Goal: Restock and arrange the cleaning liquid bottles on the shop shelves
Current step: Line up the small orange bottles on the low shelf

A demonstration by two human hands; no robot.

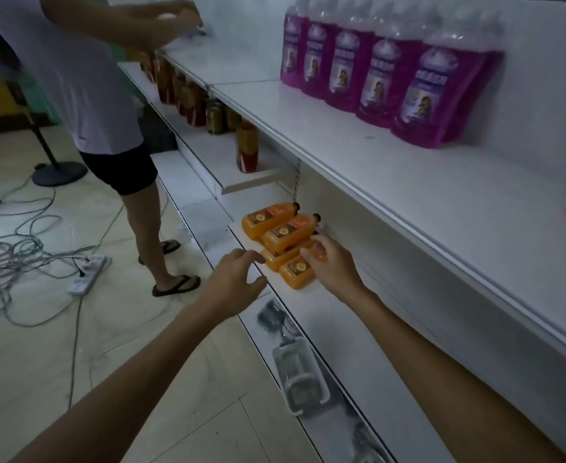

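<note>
Head view: orange plastic bottles [279, 228] at twelve o'clock lie unarranged, right fingers [315, 253] gripping one, left fingers [244, 254] spread empty.

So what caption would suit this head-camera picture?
Right hand grips the nearest orange bottle lying on a lower shelf; left hand hovers empty alongside.

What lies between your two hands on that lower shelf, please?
The head view shows two orange bottles lying flat between the left hand and the right hand, nearest of four.
</note>
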